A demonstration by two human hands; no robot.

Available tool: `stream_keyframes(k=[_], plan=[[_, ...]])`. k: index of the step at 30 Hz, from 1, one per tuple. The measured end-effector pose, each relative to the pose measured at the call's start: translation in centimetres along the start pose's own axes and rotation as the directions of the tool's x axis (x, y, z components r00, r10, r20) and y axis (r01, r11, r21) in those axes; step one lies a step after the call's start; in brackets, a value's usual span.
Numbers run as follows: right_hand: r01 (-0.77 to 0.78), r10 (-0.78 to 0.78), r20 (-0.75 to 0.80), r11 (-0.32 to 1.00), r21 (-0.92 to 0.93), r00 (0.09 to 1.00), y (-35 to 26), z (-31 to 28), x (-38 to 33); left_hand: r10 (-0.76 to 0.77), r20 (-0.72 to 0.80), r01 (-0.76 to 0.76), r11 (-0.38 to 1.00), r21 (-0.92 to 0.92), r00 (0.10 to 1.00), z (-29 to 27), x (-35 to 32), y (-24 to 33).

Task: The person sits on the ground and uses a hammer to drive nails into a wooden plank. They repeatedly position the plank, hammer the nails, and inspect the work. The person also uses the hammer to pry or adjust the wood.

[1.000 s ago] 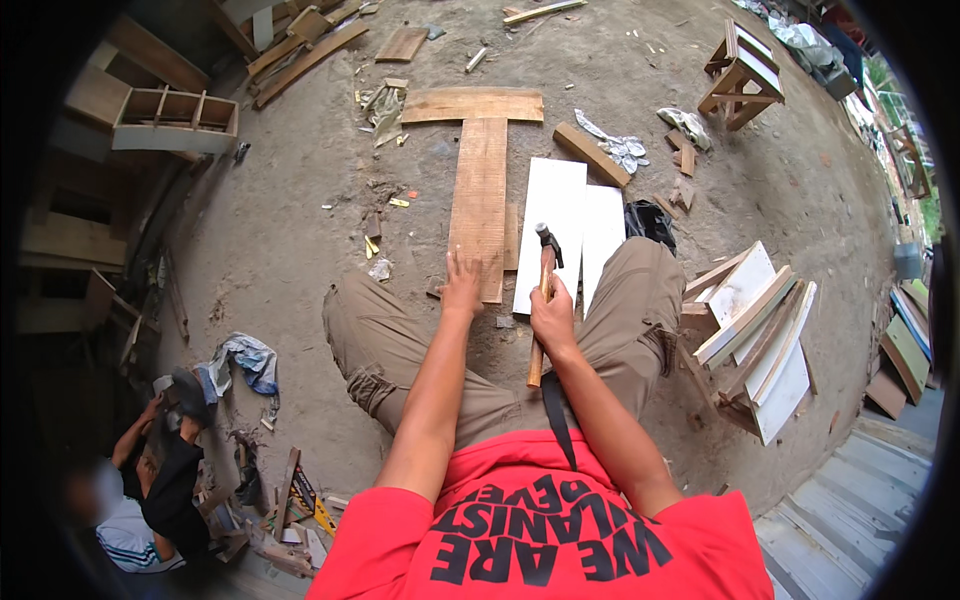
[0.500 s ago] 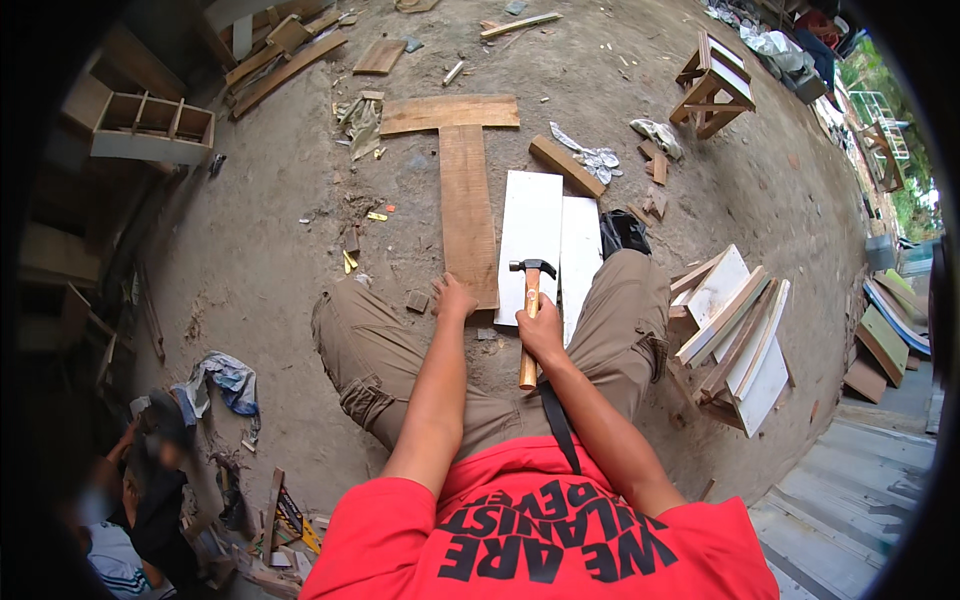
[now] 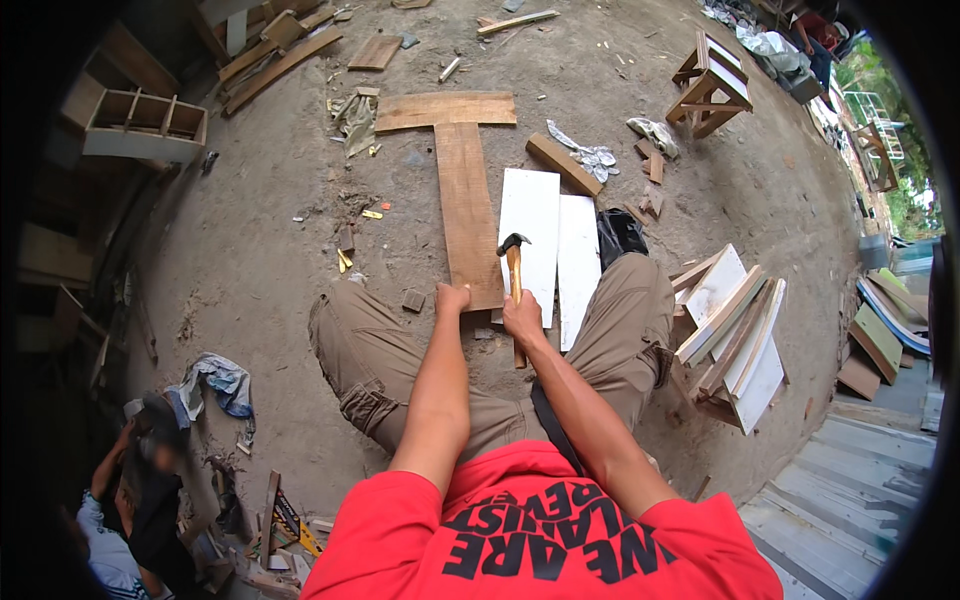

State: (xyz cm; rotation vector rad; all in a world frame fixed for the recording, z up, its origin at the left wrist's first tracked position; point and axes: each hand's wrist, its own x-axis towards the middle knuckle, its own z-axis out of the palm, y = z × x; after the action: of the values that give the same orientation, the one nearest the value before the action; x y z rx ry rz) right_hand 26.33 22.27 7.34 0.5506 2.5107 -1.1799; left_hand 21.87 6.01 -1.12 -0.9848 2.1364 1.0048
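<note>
A long brown wooden board (image 3: 465, 215) lies on the ground in front of me, its far end meeting a shorter crosswise board (image 3: 440, 108) in a T shape. My left hand (image 3: 452, 297) is closed at the near left corner of the long board, with the fingertips partly hidden. A claw hammer (image 3: 514, 262) with a dark head and a wooden handle is gripped in my right hand (image 3: 522, 315), head up and tilted. That hand is beside the long board's near right edge, over a white board (image 3: 532, 210). A second white board (image 3: 577, 250) lies to its right.
A thick wooden block (image 3: 564, 165) and a black bag (image 3: 622, 235) lie beyond my right knee. Stacked boards (image 3: 735, 325) stand to the right, and a small wooden stool (image 3: 710, 85) farther off. A small wood offcut (image 3: 413, 300) lies near my left hand. Another person (image 3: 125, 530) is at lower left.
My right hand has moved slightly left toward the long board, and the hammer's head has swung left and turned. The left hand's fingers have drawn in at the board's corner.
</note>
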Motion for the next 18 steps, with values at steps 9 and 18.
stream_keyframes(k=[9, 18], plan=[[-0.019, 0.018, -0.114, 1.0, -0.003, 0.993, 1.0, 0.0, 0.7, 0.013, 0.041, -0.01, 0.998, -0.059, 0.999, 0.7, 0.9, -0.1], [0.01, 0.055, -0.28, 0.974, 0.225, 0.958, 0.1, -0.7, 1.1, 0.186, 0.107, -0.114, 0.871, -0.477, 0.977, 3.0, -1.3, 1.2]])
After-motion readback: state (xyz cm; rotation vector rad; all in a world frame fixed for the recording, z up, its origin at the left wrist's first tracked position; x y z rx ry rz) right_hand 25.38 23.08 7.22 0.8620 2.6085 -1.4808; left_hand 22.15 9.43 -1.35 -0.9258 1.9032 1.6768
